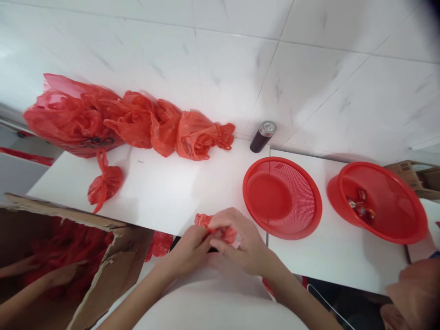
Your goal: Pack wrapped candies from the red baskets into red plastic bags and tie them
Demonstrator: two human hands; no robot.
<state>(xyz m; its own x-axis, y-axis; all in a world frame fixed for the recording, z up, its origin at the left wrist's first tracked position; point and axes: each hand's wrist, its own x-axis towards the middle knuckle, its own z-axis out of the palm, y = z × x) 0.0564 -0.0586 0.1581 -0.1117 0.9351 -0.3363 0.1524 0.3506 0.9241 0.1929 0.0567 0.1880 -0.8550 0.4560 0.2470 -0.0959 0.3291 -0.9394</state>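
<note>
My left hand (pixel 192 250) and my right hand (pixel 245 245) meet at the table's front edge, close to my body. Both are closed on a crumpled red plastic bag (pixel 228 234), with the fingers pinching its gathered film. Its lower part is hidden behind my hands. Just beyond my right hand stands a red mesh basket (pixel 270 192), with nothing seen inside it. A small tied red bag (pixel 109 181) lies apart on the left of the table.
Several filled red bags (pixel 137 120) line the wall. A dark tumbler (pixel 262 136) stands behind the basket. Small wrapped items (pixel 361 208) lie in a red basin (pixel 392 201) at right, beside another person. Another person's hands (pixel 65 274) reach into a cardboard box (pixel 117 256) of red bags.
</note>
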